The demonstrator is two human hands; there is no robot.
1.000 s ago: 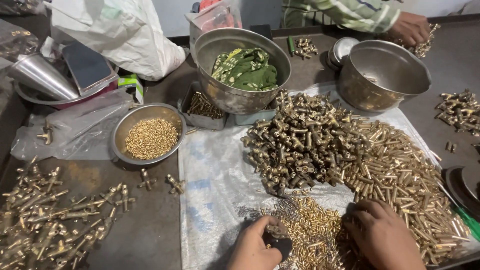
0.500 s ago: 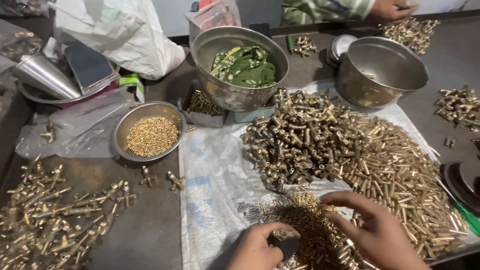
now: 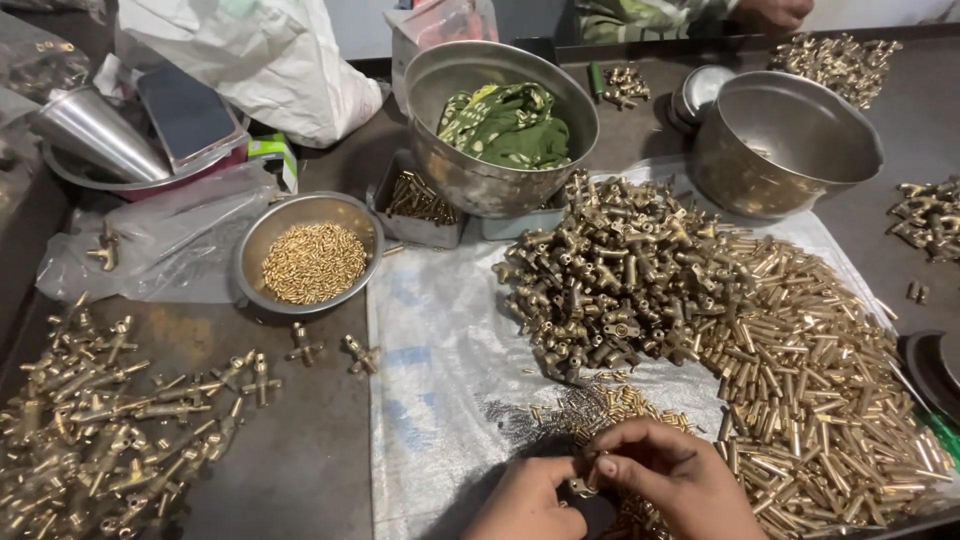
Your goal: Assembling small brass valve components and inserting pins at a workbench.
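Head view: against the frame half a second earlier, the right hand had drawn in from the heap of small brass pieces and met the left hand at the lower edge of the plastic sheet. This suggested that picking had given way to fitting. Both hands were curled, fingertips together, pinched on a small brass part between them. The part sat just below the small pieces, with the brass fittings pile and brass tubes beyond on the desk.
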